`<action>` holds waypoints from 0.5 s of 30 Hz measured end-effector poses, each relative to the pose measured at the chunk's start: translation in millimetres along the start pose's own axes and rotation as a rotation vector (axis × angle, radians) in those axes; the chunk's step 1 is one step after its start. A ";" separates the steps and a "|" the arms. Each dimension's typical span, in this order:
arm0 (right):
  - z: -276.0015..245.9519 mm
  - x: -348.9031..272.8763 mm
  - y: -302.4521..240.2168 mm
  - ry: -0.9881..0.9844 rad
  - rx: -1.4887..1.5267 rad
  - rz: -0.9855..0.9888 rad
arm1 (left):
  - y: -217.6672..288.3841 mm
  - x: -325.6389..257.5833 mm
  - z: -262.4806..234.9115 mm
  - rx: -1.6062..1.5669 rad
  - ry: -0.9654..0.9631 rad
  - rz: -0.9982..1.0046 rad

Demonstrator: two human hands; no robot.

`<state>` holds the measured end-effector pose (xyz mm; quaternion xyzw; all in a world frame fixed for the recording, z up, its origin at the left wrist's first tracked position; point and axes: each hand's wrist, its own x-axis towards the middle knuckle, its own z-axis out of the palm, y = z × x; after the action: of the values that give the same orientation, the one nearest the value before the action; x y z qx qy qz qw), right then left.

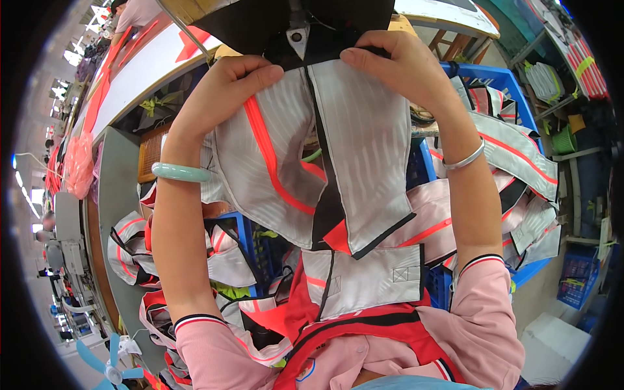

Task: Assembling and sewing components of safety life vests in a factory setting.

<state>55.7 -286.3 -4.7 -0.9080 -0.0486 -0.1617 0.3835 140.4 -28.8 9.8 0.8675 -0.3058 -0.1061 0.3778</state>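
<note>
A sewn piece of silvery-grey fabric (370, 130) with black binding and a bright orange-red stripe hangs spread between my hands. My left hand (244, 75) pinches its upper left edge, thumb on top. My right hand (390, 58) grips the upper right corner the same way, its other fingers partly hidden behind. Between the hands, at the fabric's top edge, is the pointed metal part (298, 40) of a dark machine (234, 26). A second silvery piece (383, 276) with black edging lies across my lap on a red apron (364, 331).
Blue plastic crates (487, 75) at the right hold heaped silvery pieces (513, 156); more pieces (224, 260) lie at the left. A long white table (146, 68) with orange-red strips runs off at the far left, where another person (138, 14) works. A blue fan (112, 372) stands lower left.
</note>
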 end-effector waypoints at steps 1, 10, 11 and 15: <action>0.0 2.0 1.2 -0.001 0.001 0.001 | -0.9 1.8 -0.4 -0.008 0.010 0.004; -6.7 4.7 15.2 0.087 0.082 -0.004 | 5.7 -3.2 -8.3 -0.133 0.106 -0.052; -17.3 -4.5 18.4 -0.016 0.076 0.001 | 7.4 -5.7 -8.9 -0.210 0.119 -0.121; -9.2 -54.6 -28.6 -0.109 -0.080 -0.250 | 21.4 -35.5 15.6 -0.033 -0.194 0.012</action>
<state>-4.2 -270.8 2.7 -0.9168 -0.1758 -0.1603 0.3208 96.2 -27.6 12.8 0.8450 -0.3442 -0.1924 0.3612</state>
